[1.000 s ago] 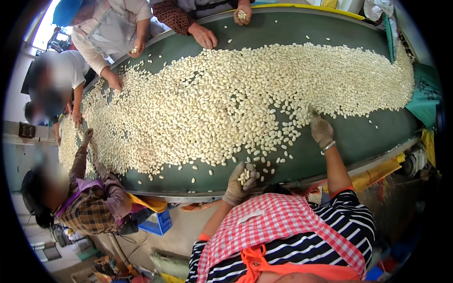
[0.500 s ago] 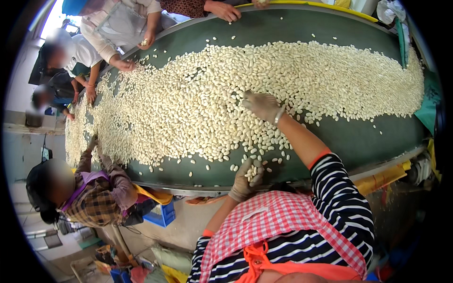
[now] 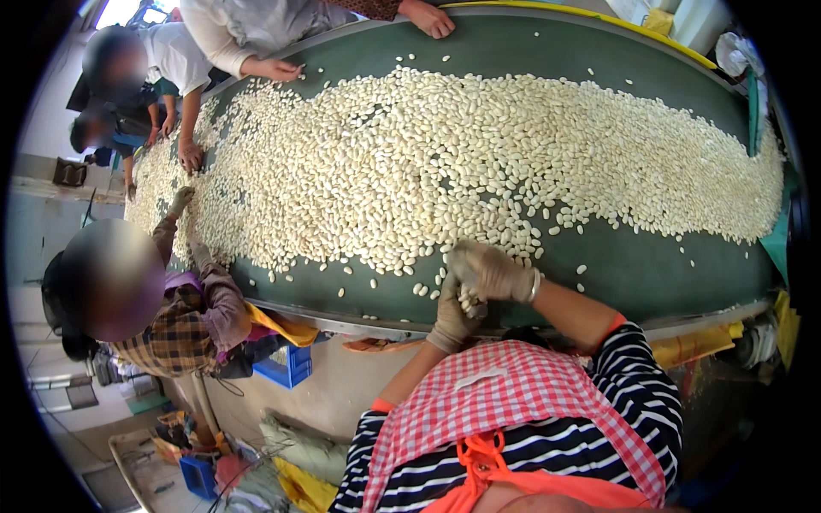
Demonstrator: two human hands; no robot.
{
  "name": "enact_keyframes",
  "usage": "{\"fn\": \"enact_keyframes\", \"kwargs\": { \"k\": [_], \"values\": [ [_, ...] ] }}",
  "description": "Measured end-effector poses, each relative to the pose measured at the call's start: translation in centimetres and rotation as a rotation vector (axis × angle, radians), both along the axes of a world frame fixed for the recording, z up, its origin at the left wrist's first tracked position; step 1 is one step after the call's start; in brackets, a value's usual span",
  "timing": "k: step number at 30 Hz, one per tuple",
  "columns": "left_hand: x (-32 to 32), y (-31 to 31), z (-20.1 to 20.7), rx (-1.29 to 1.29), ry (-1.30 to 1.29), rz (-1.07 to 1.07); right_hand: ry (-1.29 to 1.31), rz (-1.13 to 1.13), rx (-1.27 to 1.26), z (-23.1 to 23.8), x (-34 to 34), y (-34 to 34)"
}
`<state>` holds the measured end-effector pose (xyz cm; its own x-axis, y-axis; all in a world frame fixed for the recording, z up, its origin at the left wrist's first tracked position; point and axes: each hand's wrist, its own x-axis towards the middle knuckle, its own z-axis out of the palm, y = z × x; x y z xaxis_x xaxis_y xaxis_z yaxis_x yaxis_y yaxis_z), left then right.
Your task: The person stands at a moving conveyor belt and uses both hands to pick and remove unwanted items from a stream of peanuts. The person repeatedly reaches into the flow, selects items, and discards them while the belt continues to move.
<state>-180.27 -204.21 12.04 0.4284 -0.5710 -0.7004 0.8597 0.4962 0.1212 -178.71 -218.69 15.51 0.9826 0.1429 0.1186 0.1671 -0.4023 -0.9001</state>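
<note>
A wide layer of white beans (image 3: pixel 385 171) is spread over the dark green belt (image 3: pixel 616 274). At the near edge my gloved left hand (image 3: pixel 451 320) is cupped around several white beans, some of which show between its fingers. My gloved right hand (image 3: pixel 494 270) is right above it, fingers curled down and meeting the left hand. Whatever the right fingers hold is hidden. A few loose beans lie on the belt beside both hands.
A co-worker in a checked top (image 3: pixel 175 333) reaches over the belt at the left. Other people's hands (image 3: pixel 272 68) work along the far edge. A blue crate (image 3: pixel 286 366) stands below the near edge, and yellow sacking (image 3: pixel 697 344) hangs at the right.
My right hand has come back from the middle of the beans to my left hand, leaving a sparser patch. The left hand stays near the edge with its beans.
</note>
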Motion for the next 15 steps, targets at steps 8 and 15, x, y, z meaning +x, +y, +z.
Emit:
{"fn": "enact_keyframes", "kwargs": {
  "k": [8,15],
  "values": [
    [-1.2,-1.0,0.3,-0.269,-0.069,-0.097,-0.076,0.033,-0.526,-1.9,7.7,-1.4],
    [-2.7,-2.7,0.6,-0.324,-0.113,-0.237,0.242,0.28,-0.907,-2.5,8.7,1.4]
  ]
}}
